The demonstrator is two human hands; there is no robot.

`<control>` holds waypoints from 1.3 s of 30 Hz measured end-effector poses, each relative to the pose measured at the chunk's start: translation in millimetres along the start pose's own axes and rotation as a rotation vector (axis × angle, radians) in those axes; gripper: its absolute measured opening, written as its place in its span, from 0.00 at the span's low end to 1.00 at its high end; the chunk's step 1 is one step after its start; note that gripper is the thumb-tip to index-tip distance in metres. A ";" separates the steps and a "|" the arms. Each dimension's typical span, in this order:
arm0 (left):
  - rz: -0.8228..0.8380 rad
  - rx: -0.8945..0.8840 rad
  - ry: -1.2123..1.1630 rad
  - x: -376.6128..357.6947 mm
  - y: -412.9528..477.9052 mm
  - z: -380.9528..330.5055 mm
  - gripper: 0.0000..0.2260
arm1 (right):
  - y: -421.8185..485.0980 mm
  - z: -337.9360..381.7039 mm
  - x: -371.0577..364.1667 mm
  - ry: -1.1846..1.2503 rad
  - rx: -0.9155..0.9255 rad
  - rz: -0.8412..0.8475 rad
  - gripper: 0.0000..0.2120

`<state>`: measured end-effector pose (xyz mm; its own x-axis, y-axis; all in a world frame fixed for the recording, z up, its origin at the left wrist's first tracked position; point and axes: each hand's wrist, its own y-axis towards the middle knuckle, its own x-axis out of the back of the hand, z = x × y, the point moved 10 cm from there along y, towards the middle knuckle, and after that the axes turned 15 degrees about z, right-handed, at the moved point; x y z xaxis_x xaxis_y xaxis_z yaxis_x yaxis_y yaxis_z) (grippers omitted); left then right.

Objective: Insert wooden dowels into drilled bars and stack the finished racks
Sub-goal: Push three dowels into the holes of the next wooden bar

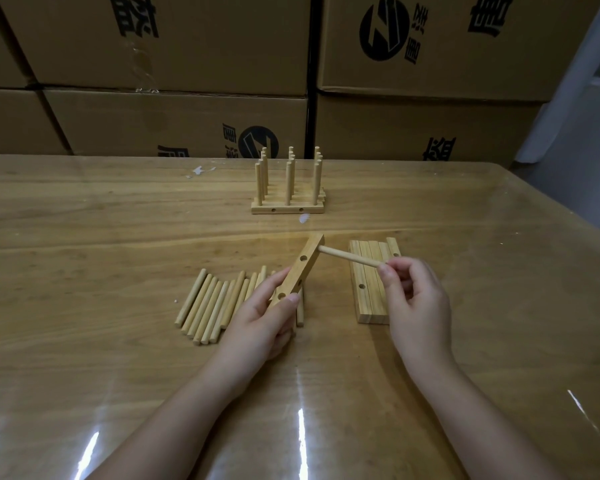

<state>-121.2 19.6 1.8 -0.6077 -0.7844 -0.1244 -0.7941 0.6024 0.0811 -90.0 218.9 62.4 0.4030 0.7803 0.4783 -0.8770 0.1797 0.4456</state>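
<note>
Near edge of the bench (pixel 118 375): I see both forearms coming in, glare streaks on the glossy top.

Left hand (pixel 264 317) grips the near end of one drilled bar (pixel 300 271), thumb on its top face by the nearest hole. The bar is lifted off the bench and tilted, far end higher and pointing away to the right. Two more holes show open on its top face.

Right hand (pixel 414 299) pinches the near end of a single dowel (pixel 350 257) between thumb and fingertips. The dowel's far tip meets the right side of the bar at its far end. I can't tell how deep it sits.

Mid-bench, left of the bar: a pile of loose dowels (pixel 208 306) lying side by side, partly under the left hand.

Mid-bench, right: a stack of blank bars (pixel 369 289) packed side by side, partly behind the right hand and the dowel.

Toward the far edge, centre: finished racks (pixel 288 192) set one behind another, three upright dowels each. The front bar shows two side holes.

White scraps (pixel 199 170) lie left of the racks, near the far edge.

Behind the bench: a wall of stacked cardboard boxes (pixel 174 46) with black print.
</note>
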 end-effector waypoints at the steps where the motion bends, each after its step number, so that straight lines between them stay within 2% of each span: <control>1: 0.000 0.002 -0.003 0.2 -0.3 0.7 0.18 | 0.0 0.4 0.0 -0.004 0.000 0.000 0.04; 9: -0.007 0.007 -0.008 2.1 0.7 3.6 0.20 | -0.2 -1.3 -0.6 -0.004 0.006 0.003 0.05; 12: 0.012 0.016 0.010 1.1 0.3 6.6 0.17 | -0.3 3.4 2.5 0.030 0.036 -0.023 0.10; 15: 0.014 0.028 0.089 -0.5 0.4 6.7 0.18 | -0.9 2.0 3.8 0.113 0.031 -0.017 0.15; 18: -0.051 0.006 0.010 6.0 1.2 5.0 0.17 | -1.9 -2.0 -3.6 0.105 -0.016 0.028 0.16; 20: -0.104 -0.005 -0.090 10.9 0.7 4.4 0.14 | -2.9 6.5 -17.7 0.019 0.022 0.134 0.13; 22: -0.139 -0.016 -0.150 13.8 -0.5 3.7 0.11 | -7.1 21.2 -43.8 -0.164 0.109 0.333 0.10; 25: -0.153 -0.016 -0.224 14.3 -0.7 3.7 0.14 | -29.2 30.3 -93.5 -0.401 0.218 0.736 0.20; 27: -0.138 0.002 -0.255 13.0 -0.3 4.4 0.17 | -42.8 29.3 -112.1 -0.497 0.275 0.888 0.25; 28: -0.132 0.010 -0.264 12.4 -0.1 4.8 0.17 | -45.7 29.1 -115.1 -0.524 0.291 0.911 0.26; 35: -0.123 -0.035 -0.317 11.6 0.9 3.5 0.12 | -31.6 32.6 -92.3 -0.503 0.264 0.718 0.16; 39: -0.103 -0.053 -0.348 11.0 1.2 3.3 0.10 | -30.5 26.3 -90.5 -0.614 0.220 0.711 0.16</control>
<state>-128.7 12.1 -2.7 -0.4914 -0.7377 -0.4630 -0.8561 0.5069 0.1009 -92.8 127.1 25.4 -0.0824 0.2023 0.9759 -0.9254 -0.3790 0.0004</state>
